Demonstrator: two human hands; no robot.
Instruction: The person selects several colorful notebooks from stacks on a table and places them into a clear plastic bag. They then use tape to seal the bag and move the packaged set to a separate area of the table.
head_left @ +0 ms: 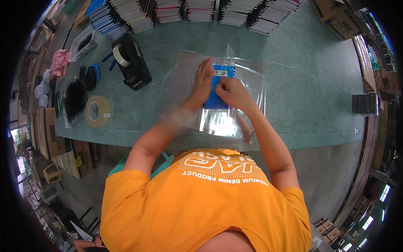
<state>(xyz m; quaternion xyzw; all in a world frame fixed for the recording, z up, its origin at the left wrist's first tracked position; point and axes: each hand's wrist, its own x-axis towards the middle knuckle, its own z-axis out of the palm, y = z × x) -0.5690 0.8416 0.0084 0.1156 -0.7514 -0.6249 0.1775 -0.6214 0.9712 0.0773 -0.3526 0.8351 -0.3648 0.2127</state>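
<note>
1 tape dispenser (136, 69) sat left of 1 blue notebook (213, 100); left hand's (202, 85) fingers pressed together; right hand's (235, 94) curled, pinch unclear.

Where Everything Lies on the Smooth Green Table (306, 101)

From where I stand, a blue rectangular notebook (216, 102) lies among broad clear plastic sheets (254, 90), near the table's front edge. The person's bare left hand (202, 86) is along its left side; the bare right hand (235, 93) is over its right. Behind, stacks of white-paged spiral-bound books (170, 11) line the far side. To the left sits a long black tape dispenser (137, 69), with a translucent plastic bin (73, 53) behind-left of it and a round tan tape roll (103, 107) front-left. A brown cardboard box (342, 23) occupies the back right corner.
</note>
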